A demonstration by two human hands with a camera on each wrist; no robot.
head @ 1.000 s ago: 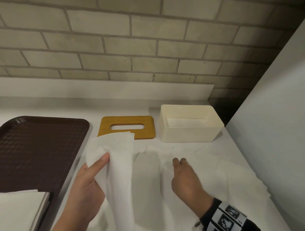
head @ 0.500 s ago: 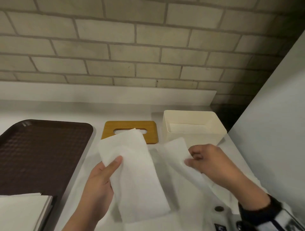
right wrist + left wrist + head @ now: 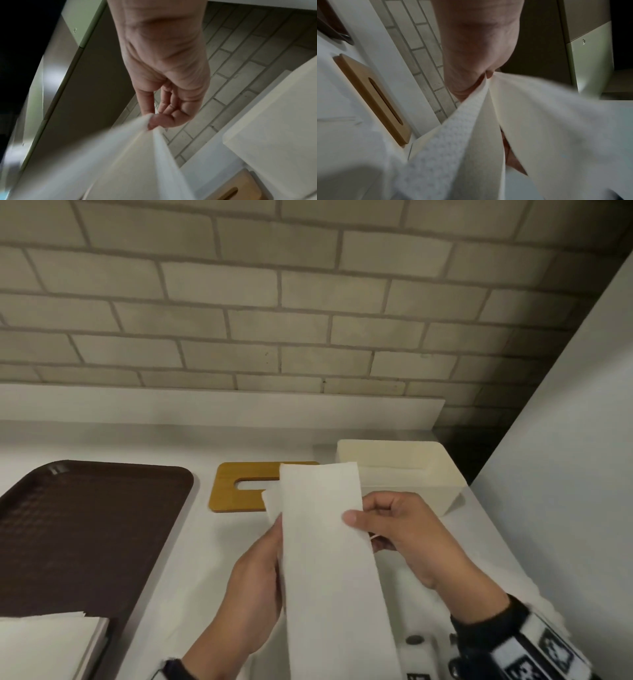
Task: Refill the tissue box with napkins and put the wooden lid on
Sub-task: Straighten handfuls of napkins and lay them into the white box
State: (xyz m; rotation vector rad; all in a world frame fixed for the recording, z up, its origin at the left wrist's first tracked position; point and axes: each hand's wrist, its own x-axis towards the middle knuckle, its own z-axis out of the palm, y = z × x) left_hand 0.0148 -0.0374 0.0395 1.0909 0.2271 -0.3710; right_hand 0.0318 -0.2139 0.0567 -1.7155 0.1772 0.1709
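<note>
1. Napkins, white and folded into a long strip, fill the lower centre of the head view, held up above the bench by both hands.
2. Left hand grips the strip's left edge; in the left wrist view its grip is closed on the embossed paper, which fans out toward the camera.
3. Right hand pinches the strip's right edge, thumb on top and fingers curled beneath; the right wrist view shows thumb and fingers pressed together on the paper.
4. Tissue box, cream and open-topped, stands at centre right of the head view, behind the strip's upper right corner. White paper lies low inside it.
5. Wooden lid, with its slot, lies flat on the bench just left of the box, partly hidden by the strip's top edge.
6. Brown tray sits at the left of the frame, well apart from the lid.
7. A stack of white napkins fills the lower left corner, overlapping the tray's near edge.
8. More loose white paper lies on the bench beyond the right wrist.
9. A brick wall fills the top of the frame.
</note>
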